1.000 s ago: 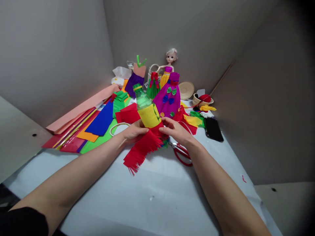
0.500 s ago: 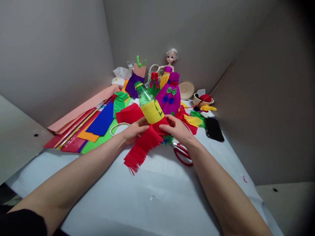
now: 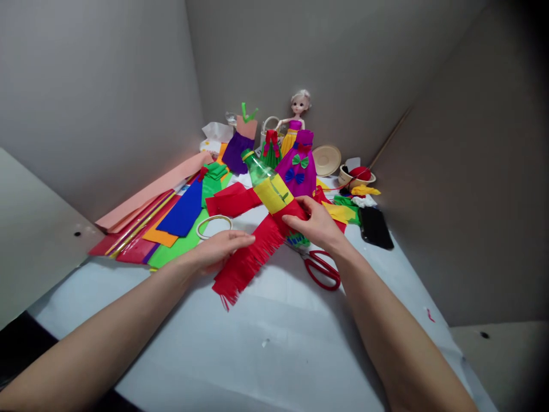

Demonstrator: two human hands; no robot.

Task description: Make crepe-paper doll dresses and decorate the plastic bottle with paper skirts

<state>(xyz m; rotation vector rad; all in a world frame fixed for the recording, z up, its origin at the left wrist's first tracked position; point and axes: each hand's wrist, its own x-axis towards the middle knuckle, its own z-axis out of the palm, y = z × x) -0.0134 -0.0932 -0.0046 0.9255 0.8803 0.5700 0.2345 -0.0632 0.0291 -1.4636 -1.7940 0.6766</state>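
A green plastic bottle wrapped in a yellow paper band leans to the left over the white table. My right hand is closed round its lower part, pressing a red fringed paper strip against it. The strip trails down to the left onto the table. My left hand lies beside the strip's upper edge with fingers stretched out, touching the paper and holding nothing.
Red scissors lie just right of the bottle. A tape ring and coloured paper sheets lie at the left. Paper dresses, a doll, bowls and a black phone crowd the back corner between grey walls.
The bottle has tipped further to the left. My left hand has let go of the bottle and dropped onto the red strip; my right hand keeps its hold.
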